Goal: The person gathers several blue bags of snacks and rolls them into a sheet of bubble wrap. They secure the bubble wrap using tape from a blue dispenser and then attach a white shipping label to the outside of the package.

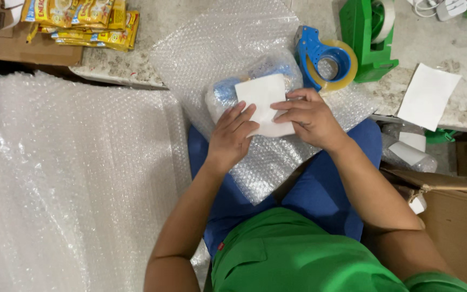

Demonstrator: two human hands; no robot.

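A bubble-wrapped bundle (266,73) with blue and white contents lies on a sheet of bubble wrap (228,48) at the counter's edge, over my lap. A white paper label (263,92) rests on top of the bundle. My left hand (231,135) presses flat on the label's lower left part, fingers together. My right hand (309,116) presses on the label's right edge with its fingertips. Neither hand grips anything.
A blue tape dispenser (325,59) and a green one (368,32) stand at the back right. A white paper sheet (428,94) lies right. Yellow packets (82,19) are stacked back left. A large bubble-wrap pile (71,184) fills the left; a cardboard box (455,216) sits right.
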